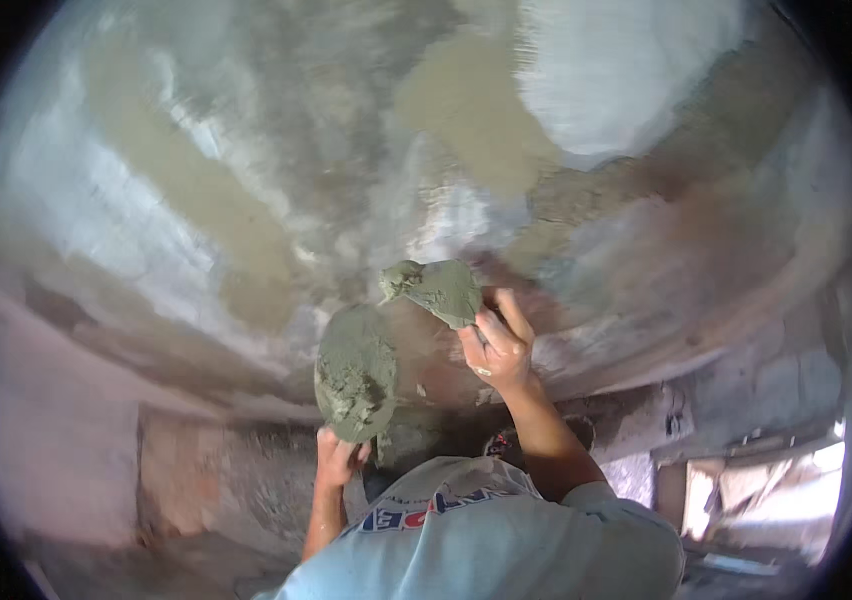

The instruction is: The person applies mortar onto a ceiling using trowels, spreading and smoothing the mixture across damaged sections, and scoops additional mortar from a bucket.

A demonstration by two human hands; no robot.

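Observation:
My left hand (338,458) is closed at the lower end of an oval mortar board (339,335), which is coated with wet grey-green mortar. A lumpy heap of mortar (354,392) sits on its lower half. In my right hand (499,347) is a trowel (454,292), its blade smeared with the same mix. A clump of mortar (401,280) clings to the blade's left end. The trowel is up and to the right of the board, in front of the wall (341,180); whether it touches the wall I cannot tell.
Damp mortar patches mark the wall: a long strip (181,190) at left, a broad one (476,105) at upper middle and a rough band (586,195) at right. Below runs a ledge of worn masonry (216,470). A bright opening (766,495) lies at lower right.

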